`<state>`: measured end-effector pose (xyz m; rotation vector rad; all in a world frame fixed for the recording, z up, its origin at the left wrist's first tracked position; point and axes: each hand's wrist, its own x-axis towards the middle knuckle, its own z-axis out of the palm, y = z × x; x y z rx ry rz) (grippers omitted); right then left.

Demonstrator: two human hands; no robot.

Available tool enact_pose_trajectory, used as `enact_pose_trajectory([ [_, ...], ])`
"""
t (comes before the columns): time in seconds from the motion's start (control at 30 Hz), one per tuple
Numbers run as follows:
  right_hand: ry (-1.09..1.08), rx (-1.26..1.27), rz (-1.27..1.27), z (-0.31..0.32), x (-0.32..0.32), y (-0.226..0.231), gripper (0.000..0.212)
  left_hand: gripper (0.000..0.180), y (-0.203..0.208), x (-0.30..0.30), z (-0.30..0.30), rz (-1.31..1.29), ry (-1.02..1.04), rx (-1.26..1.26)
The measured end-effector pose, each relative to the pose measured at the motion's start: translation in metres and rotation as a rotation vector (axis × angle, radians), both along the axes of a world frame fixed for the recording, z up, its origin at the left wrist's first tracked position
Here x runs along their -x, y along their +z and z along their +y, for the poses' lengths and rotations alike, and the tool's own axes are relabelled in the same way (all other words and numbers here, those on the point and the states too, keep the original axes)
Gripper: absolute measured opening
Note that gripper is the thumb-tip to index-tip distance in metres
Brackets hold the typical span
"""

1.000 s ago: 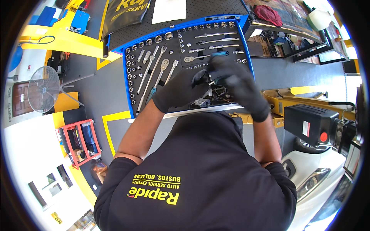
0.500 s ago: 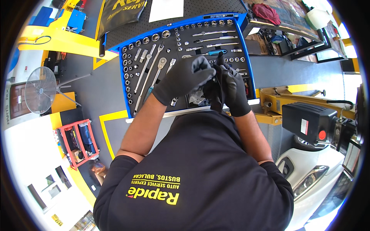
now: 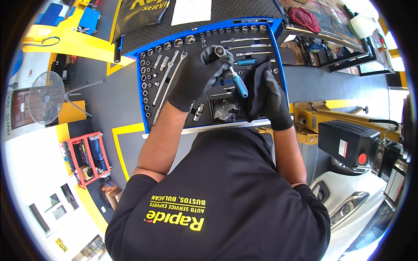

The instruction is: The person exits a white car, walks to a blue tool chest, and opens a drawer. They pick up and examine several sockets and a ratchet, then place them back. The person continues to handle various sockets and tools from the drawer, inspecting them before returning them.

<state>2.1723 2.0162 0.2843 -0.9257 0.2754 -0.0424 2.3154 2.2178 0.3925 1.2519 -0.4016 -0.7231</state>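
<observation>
My left hand [image 3: 193,82], in a black glove, is closed around the head end of a ratchet [image 3: 238,84]. The ratchet's blue handle slants down to the right, toward my other hand. A dark cloth [image 3: 256,89] hangs from my right hand [image 3: 276,102], also black-gloved, with fingers bent against it. Both hands are above an open blue tool drawer [image 3: 140,95] lined with dark foam. Sockets [image 3: 190,39] line its edges, and long bars [image 3: 167,80] lie to the left of my left hand. Part of the drawer is hidden beneath my hands.
A perforated black cabinet top [image 3: 235,9] bears a white sheet [image 3: 191,12]. Yellow lift arms [image 3: 65,45] extend at the far left. To the right stand a workbench [image 3: 322,35] and a white car [image 3: 348,195]. A fan [image 3: 45,100] and red cart [image 3: 87,158] are at left.
A ratchet now shows in my left hand, its head gripped and its blue handle exposed. My hands have moved apart, and the cloth has stayed with the right one.
</observation>
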Motion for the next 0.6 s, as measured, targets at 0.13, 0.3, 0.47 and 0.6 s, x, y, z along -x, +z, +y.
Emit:
enact_pose_trajectory([
  [0.13, -0.088, 0.036, -0.010, 0.016, 0.001, 0.030, 0.043, 0.028, 0.002, -0.002, -0.019, -0.100, -0.103, -0.361],
  [0.3, -0.190, 0.360, -0.264, 0.027, -0.014, 0.027, 0.026, 0.027, -0.009, 0.013, -0.040, -0.971, 0.270, -0.370],
  [0.47, -0.335, 1.322, -0.423, 0.009, -0.017, 0.045, 0.019, 0.020, 0.006, 0.040, -0.012, -0.693, 0.163, -0.241],
  [0.6, -0.319, 0.974, -0.306, 0.014, -0.027, 0.033, 0.028, 0.023, -0.004, 0.064, -0.010, -1.221, -0.035, -0.281],
])
